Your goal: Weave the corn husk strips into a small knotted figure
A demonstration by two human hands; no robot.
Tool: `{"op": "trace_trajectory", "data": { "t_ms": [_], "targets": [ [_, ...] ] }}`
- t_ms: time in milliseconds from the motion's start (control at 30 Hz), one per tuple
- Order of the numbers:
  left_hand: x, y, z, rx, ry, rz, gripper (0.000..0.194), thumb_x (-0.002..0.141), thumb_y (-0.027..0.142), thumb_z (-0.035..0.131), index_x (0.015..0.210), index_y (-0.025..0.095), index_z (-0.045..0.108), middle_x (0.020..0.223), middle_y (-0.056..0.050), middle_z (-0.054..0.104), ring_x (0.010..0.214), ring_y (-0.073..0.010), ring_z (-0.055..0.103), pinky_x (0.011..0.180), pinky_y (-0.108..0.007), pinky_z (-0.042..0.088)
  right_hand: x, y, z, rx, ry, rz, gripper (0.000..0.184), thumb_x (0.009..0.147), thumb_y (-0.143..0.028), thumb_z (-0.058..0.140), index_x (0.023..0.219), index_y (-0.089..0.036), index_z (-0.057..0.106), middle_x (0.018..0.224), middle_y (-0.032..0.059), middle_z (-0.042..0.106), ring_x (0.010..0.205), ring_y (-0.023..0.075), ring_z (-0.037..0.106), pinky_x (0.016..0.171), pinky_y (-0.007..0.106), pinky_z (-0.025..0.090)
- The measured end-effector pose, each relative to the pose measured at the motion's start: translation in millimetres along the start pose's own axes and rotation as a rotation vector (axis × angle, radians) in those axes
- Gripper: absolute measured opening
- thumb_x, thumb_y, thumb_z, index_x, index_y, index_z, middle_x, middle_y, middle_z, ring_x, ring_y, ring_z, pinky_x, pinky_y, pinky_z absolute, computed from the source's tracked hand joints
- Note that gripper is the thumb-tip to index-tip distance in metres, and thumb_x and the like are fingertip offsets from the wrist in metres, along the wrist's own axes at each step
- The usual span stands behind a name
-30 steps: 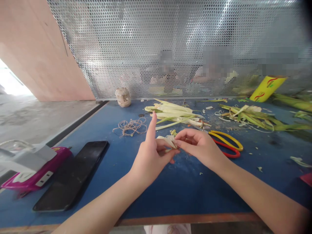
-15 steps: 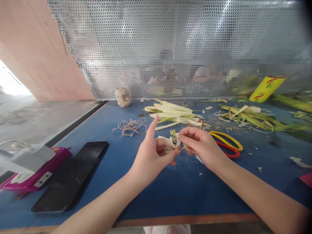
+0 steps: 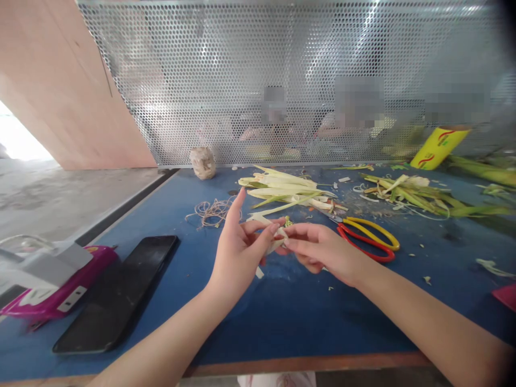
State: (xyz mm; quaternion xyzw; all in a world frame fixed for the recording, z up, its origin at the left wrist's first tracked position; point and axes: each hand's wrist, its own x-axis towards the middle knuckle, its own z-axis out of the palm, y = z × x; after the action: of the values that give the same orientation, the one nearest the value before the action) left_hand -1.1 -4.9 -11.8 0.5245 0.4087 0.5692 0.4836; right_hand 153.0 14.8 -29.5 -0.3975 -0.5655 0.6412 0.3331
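Strip point(image 3: 281, 235) of pale, husk-like leaf, pinched up above the middle of the desk point(image 3: 302, 317), between both hands. Left hand point(image 3: 236, 252): index raised straight up, thumb and other fingers closed on the strip. Right hand point(image 3: 332, 251): thumb and fingertips closed on the same strip, right up against the left ones. Small greenish piece point(image 3: 287, 221) just beyond the fingers; can't tell from where I stand if it's held or lying there.

Labels: yellow roll point(image 3: 439, 148), far right, tilted, has red swooshes and small lettering, too small for me to read. Magenta power strip point(image 3: 76, 293) at left has white panels, no brand I can make out; white adapter point(image 3: 60, 263) sits on it. Black phone point(image 3: 121, 295) beside it, screen dark, no logo legible.

Other stuff: scissors point(image 3: 345, 221) just past the right hand, one yellow handle, one red. Pale leaves point(image 3: 282, 189) heaped behind the hands, greener stalks point(image 3: 423, 198) to the right. Tangled twine point(image 3: 213, 211) left of the heap. Whitish-brown lump point(image 3: 202, 163) near the perforated metal screen point(image 3: 242, 64), shape unclear.
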Motion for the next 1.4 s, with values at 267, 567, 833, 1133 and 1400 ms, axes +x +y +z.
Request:
{"op": "trace_trajectory", "data": {
  "t_ms": [267,567,833,1133,1400],
  "targets": [
    [-1,-4,-1.5,-0.072,-0.134,0.043,0.090,0.071,0.012,0.065,0.140,0.027,0.010,0.102,-0.008,0.065,0.061,-0.0110,0.065,0.042,-0.016,0.046,2,3,-5,-0.135,0.126,-0.221,0.022,0.073,-0.039,0.064,0.081,-0.019,0.068,0.058,-0.0024,0.055,0.040,0.0039,0.032,0.038,0.019,0.024],
    [-2,0,0.2,-0.101,-0.142,0.005,0.096,0.068,0.008,0.067,0.140,0.035,0.010,0.119,-0.012,0.057,0.062,-0.0139,0.068,0.040,-0.015,0.047,-3,-1,-5,-0.214,0.269,-0.369,0.016,0.071,-0.033,0.066,0.070,-0.018,0.061,0.059,-0.0027,0.056,0.045,0.0056,0.041,0.042,0.020,0.032],
    [-4,7,3.3,-0.188,-0.090,-0.175,0.107,0.060,0.002,0.071,0.141,0.035,0.007,0.113,-0.014,0.060,0.065,-0.0242,0.069,0.033,-0.018,0.051,-5,-5,-3,-0.147,0.326,-0.448,0.023,0.063,-0.026,0.072,0.056,-0.017,0.052,0.054,-0.0045,0.051,0.049,0.0066,0.042,0.045,0.020,0.034],
    [-9,10,3.4,-0.236,-0.177,-0.191,0.114,0.064,0.001,0.067,0.136,0.046,-0.008,0.126,-0.013,0.054,0.068,-0.0231,0.070,0.031,-0.016,0.049,-3,-3,-5,-0.020,0.289,-0.400,0.021,0.063,-0.027,0.074,0.058,-0.016,0.056,0.057,-0.0044,0.051,0.043,0.0033,0.035,0.039,0.019,0.027],
    [-9,10,3.6,-0.212,-0.070,-0.106,0.092,0.077,0.014,0.059,0.139,0.040,-0.003,0.114,-0.010,0.063,0.057,-0.0181,0.068,0.029,-0.016,0.047,-4,-4,-2,-0.044,0.202,-0.355,0.012,0.068,-0.025,0.071,0.071,-0.019,0.061,0.058,-0.0055,0.052,0.043,0.0031,0.037,0.041,0.018,0.029]
  ]
}}
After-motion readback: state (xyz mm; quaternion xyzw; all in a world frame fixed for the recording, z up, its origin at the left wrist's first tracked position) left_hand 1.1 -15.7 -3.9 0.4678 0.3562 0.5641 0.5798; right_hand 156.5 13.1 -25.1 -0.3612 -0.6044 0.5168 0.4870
